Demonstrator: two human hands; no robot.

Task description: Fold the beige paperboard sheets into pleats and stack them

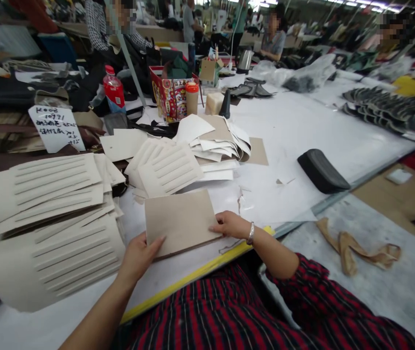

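Note:
A flat beige rectangular stack of sheets [181,218] is held between my two hands over the near edge of the white table. My left hand [140,253] grips its lower left corner, thumb on top and fingers beneath. At the right side, my right hand [229,225] pinches the edge between thumb and fingers. Just behind lie cream panels with slit-like lines [171,170]. Larger lined cream panels [72,257] are piled to the left of my left hand. How many sheets I hold cannot be made out.
White and tan cut pieces [222,138] are heaped further back. A black curved block [322,170] lies to the right. Beyond stand a red-labelled bottle [114,90], a patterned red bag [171,99] and an orange-lidded cup [191,99]. A handwritten card [57,129] leans at left.

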